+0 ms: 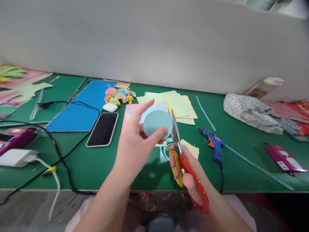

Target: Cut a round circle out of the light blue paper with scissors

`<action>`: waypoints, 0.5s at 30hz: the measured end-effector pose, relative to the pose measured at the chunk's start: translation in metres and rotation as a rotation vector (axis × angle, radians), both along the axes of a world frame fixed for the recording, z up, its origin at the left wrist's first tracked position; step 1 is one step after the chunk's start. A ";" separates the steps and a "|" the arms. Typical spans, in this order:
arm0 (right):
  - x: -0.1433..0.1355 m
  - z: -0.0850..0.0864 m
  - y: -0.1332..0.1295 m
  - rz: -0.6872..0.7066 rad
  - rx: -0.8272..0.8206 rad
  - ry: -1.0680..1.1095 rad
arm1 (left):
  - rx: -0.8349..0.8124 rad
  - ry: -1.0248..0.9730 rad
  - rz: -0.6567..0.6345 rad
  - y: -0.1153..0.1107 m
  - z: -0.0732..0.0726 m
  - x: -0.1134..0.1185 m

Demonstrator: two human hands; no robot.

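Observation:
A light blue paper disc (157, 122) is pinched between the thumb and fingers of my left hand (137, 138), its forefinger stretched upward. My right hand (187, 170) grips scissors (178, 148) with one red and one yellow handle. The blades point up at the disc's right edge, slightly parted. Beneath my hands lie light blue paper offcuts (165, 153). Behind them are sheets of pale green paper (175, 100) and a pink sheet (126, 116).
On the green table (149, 180) are a phone (103, 129), a blue board (79, 111), paper flowers (120, 95), a white case (110, 107) and black cables at left. A blue glue gun (217, 146), glue sticks, patterned cloth (248, 111) and a purple device (285, 158) lie at right.

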State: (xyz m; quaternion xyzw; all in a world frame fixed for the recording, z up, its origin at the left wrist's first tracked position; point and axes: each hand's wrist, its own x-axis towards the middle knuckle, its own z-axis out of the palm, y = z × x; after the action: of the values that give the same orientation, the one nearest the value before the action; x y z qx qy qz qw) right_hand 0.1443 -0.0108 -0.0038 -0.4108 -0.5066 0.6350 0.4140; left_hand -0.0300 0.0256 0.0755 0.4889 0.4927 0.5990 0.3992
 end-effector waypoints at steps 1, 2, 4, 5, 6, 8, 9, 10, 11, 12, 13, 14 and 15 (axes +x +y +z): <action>0.000 -0.001 0.000 0.001 -0.008 0.021 | 0.002 0.000 -0.004 0.000 0.000 0.000; 0.000 -0.003 0.000 0.000 -0.015 0.041 | 0.001 0.001 -0.007 0.000 -0.001 -0.001; -0.001 -0.005 0.001 0.002 -0.028 0.066 | -0.001 0.006 -0.005 0.001 -0.001 -0.001; -0.001 -0.005 0.001 -0.001 -0.030 0.066 | 0.001 0.007 -0.001 0.001 -0.002 -0.001; -0.001 -0.005 0.000 -0.004 -0.033 0.057 | 0.006 0.007 0.006 0.002 -0.002 -0.002; -0.002 -0.002 0.000 -0.017 -0.047 0.025 | 0.017 0.005 0.019 0.002 -0.002 -0.002; -0.002 0.000 -0.001 -0.024 -0.052 0.009 | 0.020 0.004 0.024 0.002 -0.002 -0.002; -0.002 0.002 -0.001 -0.033 -0.054 -0.006 | 0.021 0.005 0.030 0.002 -0.003 -0.002; -0.002 0.004 -0.002 -0.041 -0.057 -0.021 | 0.023 0.007 0.037 0.002 -0.003 -0.002; -0.003 0.005 -0.002 -0.042 -0.057 -0.033 | 0.027 0.009 0.046 0.002 -0.004 -0.003; -0.003 0.006 -0.002 -0.041 -0.056 -0.043 | 0.032 0.010 0.057 0.003 -0.004 -0.003; -0.003 0.006 -0.001 -0.040 -0.059 -0.051 | 0.040 0.008 0.070 0.003 -0.005 -0.003; -0.002 0.006 -0.001 -0.035 -0.069 -0.056 | 0.049 0.006 0.082 0.004 -0.005 -0.004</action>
State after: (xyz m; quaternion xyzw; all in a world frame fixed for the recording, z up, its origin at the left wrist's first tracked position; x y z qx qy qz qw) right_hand 0.1418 -0.0118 0.0023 -0.4511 -0.4884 0.6332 0.3963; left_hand -0.0338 0.0293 0.0704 0.4799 0.4987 0.6251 0.3607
